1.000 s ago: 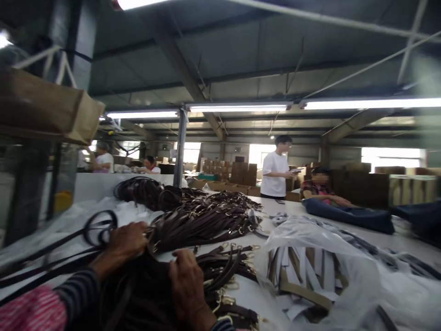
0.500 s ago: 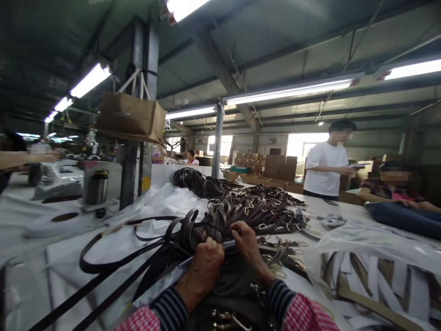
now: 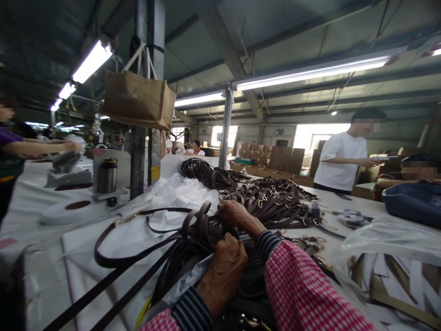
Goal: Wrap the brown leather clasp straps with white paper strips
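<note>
Curling L hand [image 3: 224, 271] fingers tight amid bundle of flat dk-brown straps [image 3: 203, 236]; can't tell on what. Bending R hand [image 3: 237, 215] fingers in at coiled loops of same bundle, just beyond L fingers; can't tell if pinching. Can see clear plastic sheet [image 3: 188, 280] just left of L fingers; past R fingers, heap of dk-brown straps w/ gold-coloured metal clips [image 3: 272, 200] on white table [image 3: 330, 201]. Well right of both: clear plastic bag [image 3: 379, 236] w/ white & tan flat strips [image 3: 409, 285]. Well left: broad flat white roll [image 3: 55, 211].
</note>
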`<move>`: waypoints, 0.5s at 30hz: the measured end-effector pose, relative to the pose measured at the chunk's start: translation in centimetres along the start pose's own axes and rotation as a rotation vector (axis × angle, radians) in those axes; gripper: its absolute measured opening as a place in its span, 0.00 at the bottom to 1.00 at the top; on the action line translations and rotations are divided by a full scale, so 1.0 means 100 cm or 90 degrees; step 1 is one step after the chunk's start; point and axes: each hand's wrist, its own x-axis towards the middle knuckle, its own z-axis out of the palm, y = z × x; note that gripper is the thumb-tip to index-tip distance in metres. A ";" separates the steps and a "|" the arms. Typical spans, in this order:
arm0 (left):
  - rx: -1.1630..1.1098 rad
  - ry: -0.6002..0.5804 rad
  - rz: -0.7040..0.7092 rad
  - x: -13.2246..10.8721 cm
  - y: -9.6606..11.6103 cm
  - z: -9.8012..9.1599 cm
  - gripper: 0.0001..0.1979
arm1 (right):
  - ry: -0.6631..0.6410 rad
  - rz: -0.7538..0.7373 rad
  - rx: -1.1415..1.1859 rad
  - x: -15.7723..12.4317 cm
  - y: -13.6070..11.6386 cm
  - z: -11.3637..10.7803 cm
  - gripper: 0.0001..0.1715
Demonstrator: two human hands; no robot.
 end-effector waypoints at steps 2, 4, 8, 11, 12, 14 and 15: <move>0.000 -0.011 -0.001 0.005 0.000 -0.002 0.12 | -0.021 0.014 -0.001 0.002 -0.006 -0.002 0.14; -0.001 -0.019 0.002 0.010 0.000 -0.004 0.10 | -0.032 0.022 0.004 0.005 -0.011 -0.002 0.14; -0.005 -0.028 -0.001 0.013 0.000 -0.009 0.12 | -0.006 0.013 0.048 0.007 -0.015 0.006 0.12; -0.010 -0.036 -0.023 0.014 0.001 -0.012 0.11 | 0.057 0.022 0.120 0.001 -0.013 0.019 0.08; -0.009 -0.037 -0.033 0.014 0.001 -0.013 0.10 | 0.084 0.040 0.151 -0.001 -0.012 0.023 0.08; -0.006 -0.038 -0.054 0.015 0.002 -0.014 0.10 | 0.140 0.091 0.222 -0.003 -0.010 0.031 0.08; -0.005 -0.040 -0.061 0.015 0.002 -0.015 0.11 | 0.165 0.116 0.262 -0.003 -0.009 0.034 0.08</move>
